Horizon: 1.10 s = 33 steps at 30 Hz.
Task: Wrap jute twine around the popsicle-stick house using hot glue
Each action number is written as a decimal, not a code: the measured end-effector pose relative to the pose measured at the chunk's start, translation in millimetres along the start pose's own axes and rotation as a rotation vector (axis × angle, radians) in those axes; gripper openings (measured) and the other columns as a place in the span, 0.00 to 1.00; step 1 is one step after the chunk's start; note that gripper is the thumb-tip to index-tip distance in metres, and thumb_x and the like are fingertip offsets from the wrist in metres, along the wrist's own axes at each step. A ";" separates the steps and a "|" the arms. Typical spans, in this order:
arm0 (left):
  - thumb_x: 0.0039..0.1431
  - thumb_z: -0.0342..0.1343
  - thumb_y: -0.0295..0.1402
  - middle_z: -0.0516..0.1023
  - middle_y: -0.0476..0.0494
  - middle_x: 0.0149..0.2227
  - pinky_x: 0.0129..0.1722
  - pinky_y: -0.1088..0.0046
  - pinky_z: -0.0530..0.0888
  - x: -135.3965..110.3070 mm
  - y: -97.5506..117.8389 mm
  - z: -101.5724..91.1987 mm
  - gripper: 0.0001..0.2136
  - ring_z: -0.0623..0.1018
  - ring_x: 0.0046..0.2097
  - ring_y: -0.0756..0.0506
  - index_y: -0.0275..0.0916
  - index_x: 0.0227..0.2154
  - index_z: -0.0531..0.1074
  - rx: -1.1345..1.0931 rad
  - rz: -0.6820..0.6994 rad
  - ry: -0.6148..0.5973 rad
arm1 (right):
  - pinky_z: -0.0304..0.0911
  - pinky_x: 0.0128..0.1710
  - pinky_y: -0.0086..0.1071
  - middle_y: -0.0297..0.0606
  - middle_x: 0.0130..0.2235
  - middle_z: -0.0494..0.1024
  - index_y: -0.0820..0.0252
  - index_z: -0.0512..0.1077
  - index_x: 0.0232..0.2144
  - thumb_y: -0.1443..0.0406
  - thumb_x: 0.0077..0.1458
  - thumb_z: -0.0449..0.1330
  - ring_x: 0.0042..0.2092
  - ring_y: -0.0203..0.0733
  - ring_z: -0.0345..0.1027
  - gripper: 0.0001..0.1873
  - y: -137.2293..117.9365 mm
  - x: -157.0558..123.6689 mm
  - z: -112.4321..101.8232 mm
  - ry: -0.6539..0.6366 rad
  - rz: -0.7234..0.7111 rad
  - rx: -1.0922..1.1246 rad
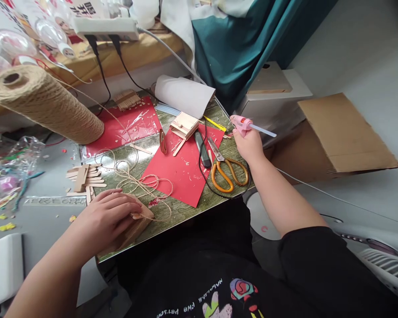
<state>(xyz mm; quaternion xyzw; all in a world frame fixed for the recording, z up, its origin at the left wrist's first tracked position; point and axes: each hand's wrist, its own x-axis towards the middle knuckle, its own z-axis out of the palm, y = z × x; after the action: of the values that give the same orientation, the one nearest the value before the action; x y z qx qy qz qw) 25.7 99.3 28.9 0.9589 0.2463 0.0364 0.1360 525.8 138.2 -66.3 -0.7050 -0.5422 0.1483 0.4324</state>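
My left hand (101, 216) lies at the table's near left edge, its fingers curled over a tan wooden-looking block (132, 232). Loose twine (147, 183) runs to the block by my fingertips. At the table's right edge, my right hand (250, 145) is closed around a pink glue gun (243, 123), with a clear glue stick jutting from its back. Orange-handled scissors (220, 157) lie between my hands, beside a dark utility knife (203, 150). A small wooden box (185, 126) of craft sticks sits farther back on red paper (182, 176).
A large twine spool (49, 104) stands at the left, with piled craft sticks (86, 179) in front. A power strip (106, 28) sits on the back ledge. A black cord (200, 165) loops around the scissors. An open cardboard box (348, 137) stands right of the table.
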 end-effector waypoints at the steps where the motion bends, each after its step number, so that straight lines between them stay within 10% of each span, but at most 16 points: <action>1: 0.69 0.58 0.31 0.84 0.47 0.49 0.61 0.59 0.70 -0.2 -0.3 0.2 0.08 0.83 0.49 0.45 0.48 0.47 0.78 0.001 0.003 -0.002 | 0.67 0.64 0.50 0.55 0.53 0.83 0.65 0.75 0.59 0.53 0.67 0.58 0.58 0.60 0.76 0.26 -0.3 1.0 1.4 -0.003 0.012 -0.017; 15: 0.69 0.58 0.32 0.84 0.48 0.49 0.59 0.61 0.71 1.4 0.5 -0.6 0.07 0.82 0.48 0.46 0.48 0.45 0.79 -0.018 -0.006 0.007 | 0.72 0.58 0.51 0.49 0.50 0.83 0.62 0.75 0.57 0.56 0.63 0.63 0.53 0.58 0.78 0.24 2.2 -9.9 -8.2 -0.012 -0.045 0.030; 20: 0.70 0.57 0.31 0.84 0.50 0.47 0.61 0.59 0.70 5.4 9.4 -7.0 0.07 0.82 0.48 0.46 0.48 0.46 0.78 -0.031 -0.043 -0.005 | 0.74 0.56 0.53 0.56 0.60 0.71 0.62 0.68 0.62 0.57 0.56 0.68 0.62 0.63 0.69 0.34 3.6 -52.6 -17.8 0.152 -0.188 -0.107; 25: 0.70 0.57 0.30 0.84 0.50 0.45 0.57 0.60 0.71 7.5 11.6 -10.1 0.07 0.82 0.47 0.46 0.48 0.45 0.76 -0.068 -0.047 -0.013 | 0.68 0.57 0.63 0.52 0.53 0.74 0.57 0.71 0.51 0.64 0.56 0.68 0.57 0.65 0.70 0.20 -35.1 -118.8 -17.5 0.363 -0.407 -0.212; 33: 0.70 0.57 0.30 0.84 0.50 0.47 0.60 0.61 0.70 10.8 15.7 -12.7 0.07 0.82 0.49 0.47 0.47 0.47 0.75 -0.072 -0.050 -0.009 | 0.71 0.60 0.50 0.50 0.55 0.79 0.59 0.67 0.63 0.67 0.68 0.60 0.57 0.53 0.72 0.23 -153.0 -182.1 53.0 -0.485 -0.602 0.382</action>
<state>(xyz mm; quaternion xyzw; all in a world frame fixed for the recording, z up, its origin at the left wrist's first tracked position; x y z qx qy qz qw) 40.7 94.4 45.5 0.9470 0.2682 0.0375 0.1726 325.6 5.2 -26.5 -0.3674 -0.7726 0.2746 0.4391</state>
